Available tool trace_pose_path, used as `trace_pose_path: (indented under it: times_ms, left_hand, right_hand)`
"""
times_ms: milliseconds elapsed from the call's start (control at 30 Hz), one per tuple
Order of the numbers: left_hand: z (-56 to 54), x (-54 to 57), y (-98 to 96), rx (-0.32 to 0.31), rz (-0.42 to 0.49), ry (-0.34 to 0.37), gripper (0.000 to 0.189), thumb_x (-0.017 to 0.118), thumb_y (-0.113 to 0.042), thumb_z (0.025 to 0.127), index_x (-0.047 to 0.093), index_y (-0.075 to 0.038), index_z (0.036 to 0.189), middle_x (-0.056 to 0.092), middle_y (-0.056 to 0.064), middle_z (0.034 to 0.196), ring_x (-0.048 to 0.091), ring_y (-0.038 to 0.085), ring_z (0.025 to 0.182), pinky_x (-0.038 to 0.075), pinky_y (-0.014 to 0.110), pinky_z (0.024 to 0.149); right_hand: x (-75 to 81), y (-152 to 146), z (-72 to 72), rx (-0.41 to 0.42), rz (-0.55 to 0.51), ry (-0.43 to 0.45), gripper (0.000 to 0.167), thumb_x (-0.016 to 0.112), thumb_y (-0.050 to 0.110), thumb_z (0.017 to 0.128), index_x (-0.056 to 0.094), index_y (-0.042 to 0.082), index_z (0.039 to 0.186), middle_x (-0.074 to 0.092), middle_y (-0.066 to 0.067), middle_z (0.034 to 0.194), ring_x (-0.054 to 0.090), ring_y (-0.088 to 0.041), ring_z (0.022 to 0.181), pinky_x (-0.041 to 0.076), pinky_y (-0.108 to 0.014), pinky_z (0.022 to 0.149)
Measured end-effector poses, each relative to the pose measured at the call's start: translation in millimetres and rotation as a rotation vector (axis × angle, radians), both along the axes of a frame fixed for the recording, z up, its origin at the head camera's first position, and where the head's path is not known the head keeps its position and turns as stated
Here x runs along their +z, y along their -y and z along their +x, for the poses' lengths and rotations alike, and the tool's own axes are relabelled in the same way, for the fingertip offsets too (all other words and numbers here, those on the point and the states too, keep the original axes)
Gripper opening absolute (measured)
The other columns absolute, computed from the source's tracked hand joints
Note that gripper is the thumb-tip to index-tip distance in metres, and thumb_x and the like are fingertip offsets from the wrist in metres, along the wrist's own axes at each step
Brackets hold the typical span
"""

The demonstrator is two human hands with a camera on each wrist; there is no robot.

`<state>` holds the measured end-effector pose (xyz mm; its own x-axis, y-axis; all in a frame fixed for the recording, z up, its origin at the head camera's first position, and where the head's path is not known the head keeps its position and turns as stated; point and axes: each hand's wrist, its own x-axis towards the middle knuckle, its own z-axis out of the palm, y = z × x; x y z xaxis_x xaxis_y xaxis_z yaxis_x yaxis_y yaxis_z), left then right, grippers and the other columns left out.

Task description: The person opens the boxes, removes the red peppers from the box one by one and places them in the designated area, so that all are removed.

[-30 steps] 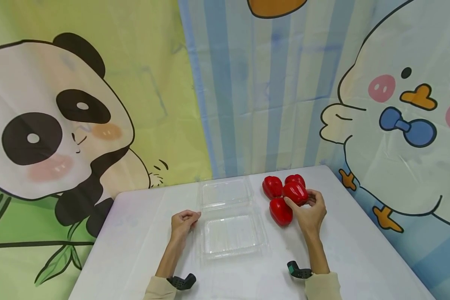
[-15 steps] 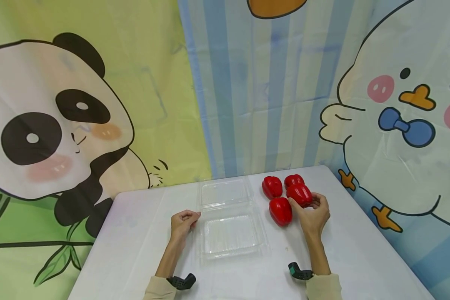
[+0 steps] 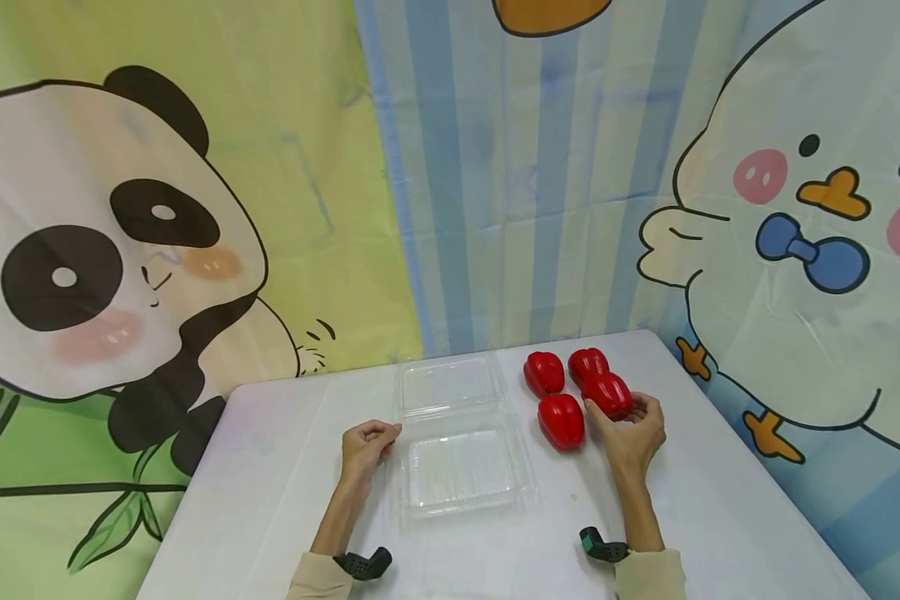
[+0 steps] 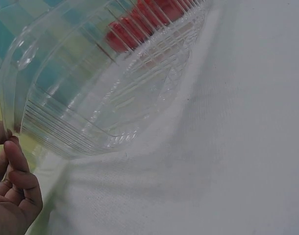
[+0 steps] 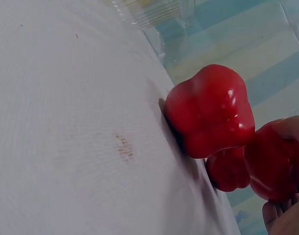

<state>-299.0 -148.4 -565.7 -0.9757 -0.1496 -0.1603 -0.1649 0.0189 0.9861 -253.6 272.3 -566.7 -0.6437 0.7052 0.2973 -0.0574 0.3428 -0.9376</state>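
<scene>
My left hand (image 3: 366,450) pinches the left edge of a clear plastic clamshell container (image 3: 465,514), which lies unfolded on the table. In the left wrist view the thumb and fingers (image 4: 17,156) meet at the container's rim (image 4: 7,98). My right hand (image 3: 633,437) grips a red bell pepper (image 3: 607,395) from its near right side. Another bell pepper (image 3: 562,422) sits just left of that hand, and two more, one at the back left (image 3: 544,373) and one behind the held one (image 3: 588,363), stand close by. Part of the held pepper is hidden by fingers in the right wrist view.
The container's other half (image 3: 450,387) extends toward the back of the white table (image 3: 277,483). Cartoon-printed curtains (image 3: 480,208) rise behind the table and at its right side. Each wrist wears a black camera mount, the right one (image 3: 603,546) above a beige sleeve.
My right hand has moved slightly right and toward me with the gripped bell pepper, drawing it away from the nearest one. My left hand and the container stay where they were.
</scene>
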Motion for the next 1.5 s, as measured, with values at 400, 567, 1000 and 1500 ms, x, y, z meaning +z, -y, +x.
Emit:
trace_pose_path:
  times_ms: [400, 567, 1000, 1500]
  left_hand:
    - [2.1, -1.2, -0.1, -0.008, -0.010, 0.014, 0.018, 0.084, -0.008, 0.094, 0.076, 0.007, 0.090, 0.066, -0.002, 0.065, 0.056, 0.009, 0.060, 0.045, 0.024, 0.057]
    - [3.9, -3.6, -1.8, 0.010, -0.007, -0.001, 0.017, 0.085, -0.010, 0.094, 0.077, 0.005, 0.092, 0.066, -0.005, 0.065, 0.056, 0.008, 0.061, 0.045, 0.023, 0.058]
    - [9.2, -8.2, -5.2, 0.040, -0.023, -0.021, 0.014, 0.086, -0.010, 0.092, 0.077, -0.001, 0.085, 0.063, -0.007, 0.063, 0.055, 0.008, 0.060, 0.045, 0.021, 0.058]
    - [1.8, -5.0, -2.4, 0.036, -0.020, -0.030, 0.015, 0.086, -0.010, 0.092, 0.077, -0.001, 0.084, 0.063, -0.007, 0.061, 0.055, 0.008, 0.058, 0.044, 0.021, 0.057]
  right_hand:
    - [-7.9, -2, 2.9, -0.025, -0.058, 0.090, 0.077, 0.091, 0.026, 0.089, 0.050, 0.000, 0.149, 0.059, -0.022, 0.147, 0.054, -0.033, 0.129, 0.051, -0.052, 0.108]
    - [-11.3, -1, 5.0, -0.024, -0.069, 0.106, 0.077, 0.091, 0.025, 0.089, 0.050, -0.001, 0.149, 0.058, -0.024, 0.147, 0.053, -0.038, 0.133, 0.050, -0.063, 0.113]
    - [-20.3, -2, 9.6, -0.052, -0.091, 0.146, 0.077, 0.092, 0.026, 0.088, 0.051, -0.003, 0.146, 0.058, -0.027, 0.146, 0.050, -0.043, 0.136, 0.046, -0.069, 0.115]
    - [-14.6, 2, 5.9, -0.043, -0.122, 0.169, 0.079, 0.090, 0.024, 0.089, 0.046, -0.003, 0.148, 0.053, -0.028, 0.148, 0.046, -0.044, 0.142, 0.046, -0.069, 0.117]
